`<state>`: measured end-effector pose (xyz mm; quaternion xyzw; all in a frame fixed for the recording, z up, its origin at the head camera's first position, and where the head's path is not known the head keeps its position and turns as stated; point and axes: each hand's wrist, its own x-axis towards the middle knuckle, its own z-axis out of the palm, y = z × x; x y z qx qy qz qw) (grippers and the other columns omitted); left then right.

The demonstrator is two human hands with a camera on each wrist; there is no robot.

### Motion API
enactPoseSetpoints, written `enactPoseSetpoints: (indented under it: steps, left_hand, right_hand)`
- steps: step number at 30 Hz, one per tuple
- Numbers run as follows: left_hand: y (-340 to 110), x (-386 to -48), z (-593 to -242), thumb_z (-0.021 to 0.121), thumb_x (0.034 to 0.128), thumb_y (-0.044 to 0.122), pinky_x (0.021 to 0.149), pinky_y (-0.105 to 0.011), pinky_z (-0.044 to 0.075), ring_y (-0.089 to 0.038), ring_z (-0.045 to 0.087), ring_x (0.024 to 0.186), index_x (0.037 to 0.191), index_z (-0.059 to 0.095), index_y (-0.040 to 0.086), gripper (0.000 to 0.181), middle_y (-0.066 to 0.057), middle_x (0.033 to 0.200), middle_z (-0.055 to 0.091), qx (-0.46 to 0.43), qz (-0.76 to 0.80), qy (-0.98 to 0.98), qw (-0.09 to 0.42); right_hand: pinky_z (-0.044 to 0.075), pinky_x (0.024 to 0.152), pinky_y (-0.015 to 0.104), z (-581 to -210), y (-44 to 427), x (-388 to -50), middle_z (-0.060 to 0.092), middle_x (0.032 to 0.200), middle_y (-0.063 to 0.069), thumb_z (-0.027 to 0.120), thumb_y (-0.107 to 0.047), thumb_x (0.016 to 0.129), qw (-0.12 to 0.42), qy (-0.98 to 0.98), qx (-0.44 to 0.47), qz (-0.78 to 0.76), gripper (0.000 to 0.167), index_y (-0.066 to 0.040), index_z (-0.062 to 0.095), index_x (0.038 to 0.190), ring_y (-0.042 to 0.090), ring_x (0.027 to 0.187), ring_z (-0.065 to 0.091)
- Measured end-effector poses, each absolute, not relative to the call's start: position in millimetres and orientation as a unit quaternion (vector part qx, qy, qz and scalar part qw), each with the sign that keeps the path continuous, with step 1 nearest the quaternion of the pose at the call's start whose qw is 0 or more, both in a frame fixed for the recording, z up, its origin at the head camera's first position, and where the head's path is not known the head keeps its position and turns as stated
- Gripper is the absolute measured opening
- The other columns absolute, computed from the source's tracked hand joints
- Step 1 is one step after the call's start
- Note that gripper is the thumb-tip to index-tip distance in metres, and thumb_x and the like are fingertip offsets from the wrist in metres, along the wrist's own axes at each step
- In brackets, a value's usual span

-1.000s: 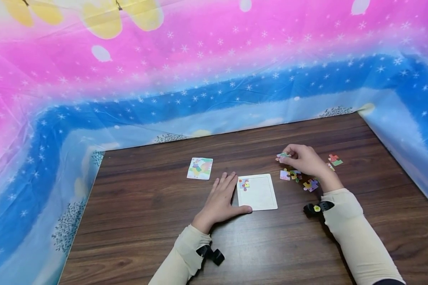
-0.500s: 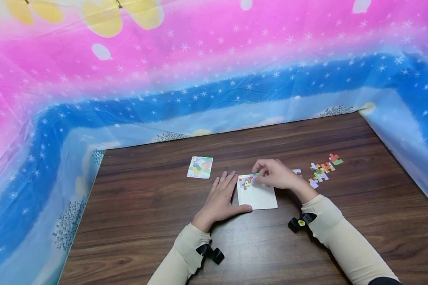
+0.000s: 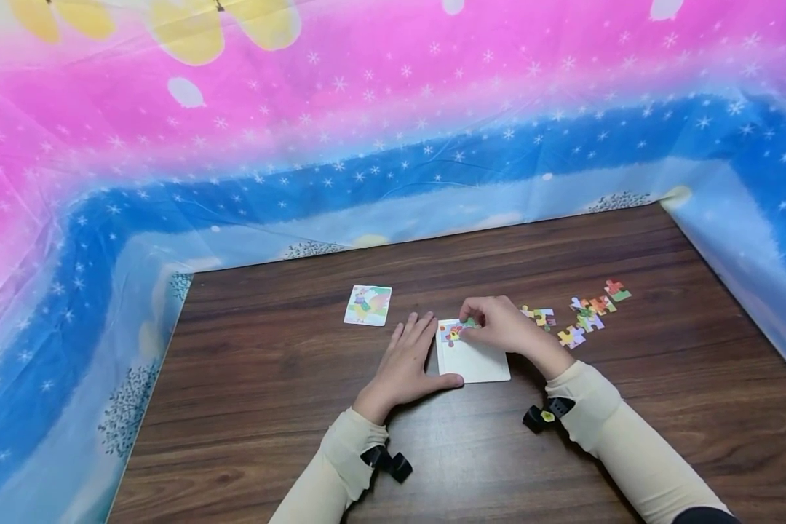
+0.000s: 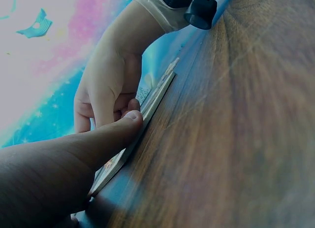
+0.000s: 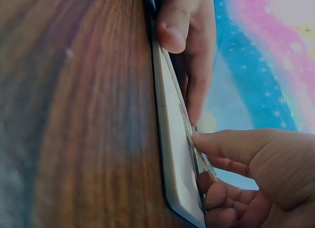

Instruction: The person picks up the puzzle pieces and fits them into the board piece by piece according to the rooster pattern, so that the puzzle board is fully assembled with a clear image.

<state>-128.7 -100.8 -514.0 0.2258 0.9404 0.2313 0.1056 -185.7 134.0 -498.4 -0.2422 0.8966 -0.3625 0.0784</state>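
A square white puzzle tray [image 3: 474, 364] lies on the table, with a colourful jigsaw piece [image 3: 450, 334] in its far left corner. My left hand [image 3: 399, 367] rests along the tray's left side, fingers straight and spread, the thumb on its near edge. Over the far part of the tray, my right hand [image 3: 503, 326] pinches another jigsaw piece [image 3: 469, 324] between thumb and fingers, close beside the first. In the right wrist view the pinched piece [image 5: 205, 162] is tilted against the tray surface. The right fingers partly hide it in the head view.
Several loose jigsaw pieces [image 3: 589, 314] lie to the right of the tray. A small picture card [image 3: 367, 305] lies at the back left. The wooden table [image 3: 255, 393] ends against a patterned cloth backdrop [image 3: 393, 160] at the back and sides.
My right hand has carried a jigsaw piece left from the loose pieces to the tray. In the last half second it has barely shifted. My left hand has stayed on the tray.
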Motion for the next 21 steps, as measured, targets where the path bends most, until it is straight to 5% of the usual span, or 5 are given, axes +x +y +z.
enactPoseSetpoints:
  steps: [15,21]
  left_hand:
    - [-101.2,-129.2,-514.7,0.071,0.0891,0.072,0.132,-0.046,0.003,-0.027,0.004,0.163,0.17,0.021,0.01,0.114,-0.008,0.176,0.018,0.228,0.23,0.94,0.105]
    - [-102.3,-129.0,-514.0,0.071,0.0898,0.071,0.132,-0.046,0.002,-0.027,0.003,0.163,0.17,0.02,0.011,0.112,-0.008,0.176,0.017,0.233,0.231,0.939,0.105]
  right_hand:
    - [0.049,0.07,0.037,-499.3,135.7,-184.7,0.064,0.09,0.0,0.084,-0.017,0.092,0.058,0.901,-0.256,-0.346,0.005,-0.015,0.08,0.095,0.015,0.08,0.055]
    - [0.043,0.069,0.035,-500.8,137.4,-186.6,0.064,0.087,-0.004,0.084,-0.019,0.093,0.056,0.895,-0.268,-0.352,0.007,-0.016,0.082,0.099,0.014,0.076,0.051]
